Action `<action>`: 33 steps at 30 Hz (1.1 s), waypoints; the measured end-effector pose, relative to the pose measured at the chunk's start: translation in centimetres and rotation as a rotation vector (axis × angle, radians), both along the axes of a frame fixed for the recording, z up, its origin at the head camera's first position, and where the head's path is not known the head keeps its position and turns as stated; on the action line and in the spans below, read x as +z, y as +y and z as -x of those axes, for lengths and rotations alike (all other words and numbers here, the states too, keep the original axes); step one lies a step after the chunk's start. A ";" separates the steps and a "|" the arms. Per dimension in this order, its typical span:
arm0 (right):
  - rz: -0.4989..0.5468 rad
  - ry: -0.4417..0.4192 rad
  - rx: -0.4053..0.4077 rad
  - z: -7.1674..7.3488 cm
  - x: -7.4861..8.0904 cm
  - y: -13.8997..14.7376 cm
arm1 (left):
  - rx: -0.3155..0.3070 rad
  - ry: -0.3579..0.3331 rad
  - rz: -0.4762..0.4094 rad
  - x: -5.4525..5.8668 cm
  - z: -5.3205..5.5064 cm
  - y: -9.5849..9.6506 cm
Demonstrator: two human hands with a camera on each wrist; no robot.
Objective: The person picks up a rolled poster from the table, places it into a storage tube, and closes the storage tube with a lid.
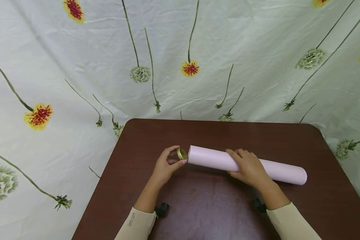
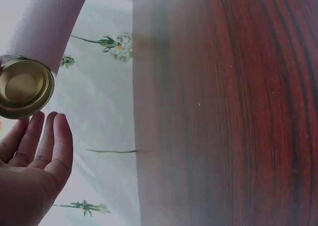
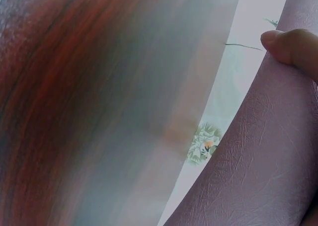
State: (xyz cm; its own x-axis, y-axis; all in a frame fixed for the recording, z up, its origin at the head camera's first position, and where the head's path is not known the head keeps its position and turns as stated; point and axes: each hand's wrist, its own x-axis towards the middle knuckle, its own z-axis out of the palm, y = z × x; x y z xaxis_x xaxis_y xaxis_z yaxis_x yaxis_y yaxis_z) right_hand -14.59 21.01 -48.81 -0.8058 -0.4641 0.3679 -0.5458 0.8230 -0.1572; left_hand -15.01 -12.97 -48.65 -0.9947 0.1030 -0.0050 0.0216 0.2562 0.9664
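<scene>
A long pale pink tube (image 1: pixel 211 157) lies slantwise in front of me, its left end higher in the head view. My right hand (image 1: pixel 249 167) grips it around the middle, and the right wrist view has the thumb (image 3: pixel 285 44) pressed along its wrinkled surface (image 3: pixel 253 146). At the tube's left end, my left hand (image 1: pixel 164 166) holds a round gold metal lid (image 1: pixel 181 154) between thumb and fingers. The left wrist view shows the lid's recessed face (image 2: pixel 22 87) overlapping the tube's end, with several fingers extended just below it.
Beneath the hands is a dark reddish-brown wooden table (image 1: pixel 204 206) with rounded far corners. Behind it hangs a white cloth (image 1: pixel 258 40) printed with flowers. Dark wrist straps (image 1: pixel 162 210) sit at the sleeve cuffs.
</scene>
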 end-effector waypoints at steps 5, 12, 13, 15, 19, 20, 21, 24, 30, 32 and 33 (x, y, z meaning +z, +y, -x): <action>-0.009 -0.010 0.006 -0.2 0.0 -0.2 | -0.036 -0.031 -0.050 0.0 0.2 0.1; -0.014 -0.005 0.013 -0.3 0.2 -0.5 | -0.088 -0.089 -0.142 0.1 0.2 0.2; -0.014 -0.006 0.014 -0.3 0.3 -0.6 | -0.093 -0.095 -0.157 0.1 0.2 0.3; -0.014 -0.004 0.017 -0.4 0.3 -0.7 | -0.102 -0.100 -0.172 0.1 0.2 0.3; -0.016 0.009 0.020 -0.5 0.3 -0.8 | -0.121 -0.088 -0.167 0.2 0.1 0.3; -0.015 0.012 0.022 -0.5 0.3 -0.8 | -0.127 -0.083 -0.160 0.2 0.1 0.3; -0.013 0.012 0.023 -0.6 0.3 -0.8 | -0.134 -0.075 -0.153 0.1 0.1 0.2; -0.013 0.002 0.024 -0.6 0.3 -0.9 | -0.150 -0.059 -0.133 0.1 0.1 0.2; -0.021 -0.022 0.019 -0.6 0.3 -0.8 | -0.167 -0.024 -0.121 0.1 0.1 0.2; -0.025 -0.025 0.019 -0.7 0.3 -0.8 | -0.168 -0.012 -0.110 0.1 0.1 0.1; -0.027 -0.026 0.019 -0.7 0.3 -0.8 | -0.168 -0.007 -0.102 0.1 0.0 0.1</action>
